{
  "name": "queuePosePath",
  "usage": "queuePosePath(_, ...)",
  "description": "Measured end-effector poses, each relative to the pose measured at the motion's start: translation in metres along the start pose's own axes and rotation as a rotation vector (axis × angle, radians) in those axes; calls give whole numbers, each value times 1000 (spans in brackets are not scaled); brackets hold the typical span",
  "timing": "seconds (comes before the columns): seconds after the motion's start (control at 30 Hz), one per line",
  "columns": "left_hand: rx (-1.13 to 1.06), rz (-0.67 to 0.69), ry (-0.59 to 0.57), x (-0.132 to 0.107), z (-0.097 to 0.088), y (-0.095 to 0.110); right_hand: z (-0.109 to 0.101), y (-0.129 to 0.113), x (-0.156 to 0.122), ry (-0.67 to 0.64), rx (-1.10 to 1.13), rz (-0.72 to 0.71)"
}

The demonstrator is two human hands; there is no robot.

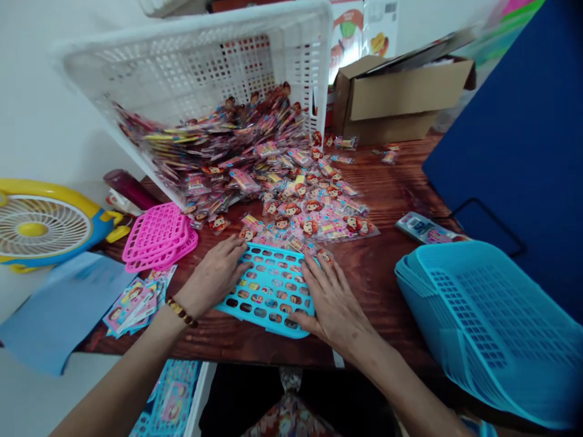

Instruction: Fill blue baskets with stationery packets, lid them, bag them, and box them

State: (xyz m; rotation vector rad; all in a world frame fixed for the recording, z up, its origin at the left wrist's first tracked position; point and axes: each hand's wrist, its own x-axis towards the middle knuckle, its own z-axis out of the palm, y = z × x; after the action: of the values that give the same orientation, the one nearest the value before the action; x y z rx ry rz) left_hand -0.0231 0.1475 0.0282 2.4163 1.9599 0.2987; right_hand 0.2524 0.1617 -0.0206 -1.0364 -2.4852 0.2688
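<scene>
A light blue plastic basket lid point(273, 282) with rows of oval holes lies flat before me on the dark wood table. Small printed packets show through its holes; what is beneath is mostly hidden. My left hand point(218, 273) grips its left edge, thumb on top and fingers at the far corner. On the right edge, my right hand point(330, 297) holds it with fingers over the side and thumb near the front corner. Just beyond the lid, a heap of clear-wrapped packets point(310, 206) with cartoon heads spills from a tipped white basket point(195, 54).
Pink perforated lids point(157, 237) and printed cards point(136, 306) lie at left, near a yellow-and-blue fan point(50, 224). Nested blue baskets point(492, 315) stand at right by a phone-like device point(428, 228). Behind is a cardboard box point(401, 97). Filled blue baskets point(175, 394) sit below the table.
</scene>
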Motion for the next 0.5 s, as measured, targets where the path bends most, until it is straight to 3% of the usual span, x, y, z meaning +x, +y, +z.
queuePosePath(0.2, 128, -86, 15, 27, 3, 25, 2, -1, -4, 57, 63, 6)
queuePosePath(0.37, -96, -125, 32, 32, 15, 19, 0, 4, -3, 153, 223, -5)
queuePosePath(0.5, -150, -159, 21, 34, 18, 16, 3, 5, 6, 301, 407, 108)
